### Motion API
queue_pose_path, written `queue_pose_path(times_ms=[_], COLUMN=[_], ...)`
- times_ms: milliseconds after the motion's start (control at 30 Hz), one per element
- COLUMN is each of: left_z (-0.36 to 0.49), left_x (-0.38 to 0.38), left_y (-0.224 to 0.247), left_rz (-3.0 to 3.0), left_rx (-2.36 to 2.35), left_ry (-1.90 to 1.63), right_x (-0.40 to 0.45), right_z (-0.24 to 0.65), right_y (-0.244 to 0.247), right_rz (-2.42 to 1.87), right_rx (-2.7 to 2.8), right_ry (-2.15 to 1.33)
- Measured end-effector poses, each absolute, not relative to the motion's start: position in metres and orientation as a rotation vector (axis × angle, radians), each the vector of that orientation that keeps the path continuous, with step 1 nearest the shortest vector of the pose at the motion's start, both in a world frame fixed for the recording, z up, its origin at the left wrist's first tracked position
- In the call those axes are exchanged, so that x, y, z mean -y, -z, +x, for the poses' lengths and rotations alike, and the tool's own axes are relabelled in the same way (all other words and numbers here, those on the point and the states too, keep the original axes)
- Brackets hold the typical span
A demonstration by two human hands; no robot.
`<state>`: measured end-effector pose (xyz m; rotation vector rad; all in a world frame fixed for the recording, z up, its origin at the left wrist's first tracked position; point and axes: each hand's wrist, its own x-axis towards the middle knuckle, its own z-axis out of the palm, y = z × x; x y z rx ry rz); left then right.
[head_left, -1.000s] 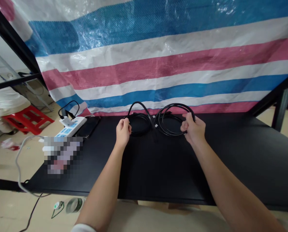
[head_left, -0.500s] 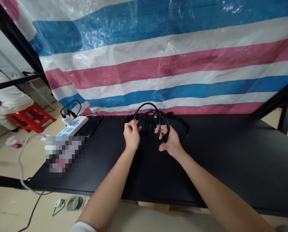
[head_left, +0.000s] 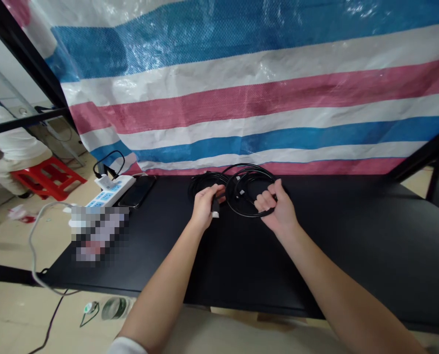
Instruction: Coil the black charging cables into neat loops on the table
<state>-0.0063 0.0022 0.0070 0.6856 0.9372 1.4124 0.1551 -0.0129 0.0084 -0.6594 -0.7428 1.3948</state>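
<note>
My left hand (head_left: 205,204) pinches a black cable end whose connector (head_left: 215,211) has a pale tip and points down toward me. To its right, my right hand (head_left: 278,206) is wrapped round the side of a looped black cable (head_left: 237,213). The loops form a wide ring between my two hands, just above the black table. Behind my left hand a second coil of thin black cable (head_left: 199,183) lies on the tabletop. Small pale-tipped plugs (head_left: 241,192) show inside the ring.
On the left of the black table (head_left: 337,246) are a white power strip (head_left: 110,192), a phone (head_left: 137,191) and a blurred-out item (head_left: 101,236). A striped sheet (head_left: 241,108) hangs behind. A person in white sits on a red stool (head_left: 53,178) at the far left.
My right hand has moved right and closed round the cable loops, which now spread wider and lie lower. My left hand has turned, and the connector now shows below its fingers.
</note>
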Motion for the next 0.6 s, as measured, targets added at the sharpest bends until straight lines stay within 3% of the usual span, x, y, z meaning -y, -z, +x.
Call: queue_pose_path(times_ms=[233, 467, 600], left_z=[-0.002, -0.021, -0.036], left_x=[0.008, -0.009, -0.021], left_y=[-0.013, -0.012, -0.006], left_rz=[0.699, 0.547, 0.541], left_rx=[-0.867, -1.074, -1.199], left_ry=[-1.29, -1.684, -1.759], right_x=[0.017, -0.008, -0.027], right_z=[0.151, 0.125, 0.108], right_y=[-0.009, -0.02, -0.037], right_rz=[-0.732, -1.678, -2.081], right_rx=[0.854, 1.468, 1.84], right_ry=[-1.408, -0.476, -0.404])
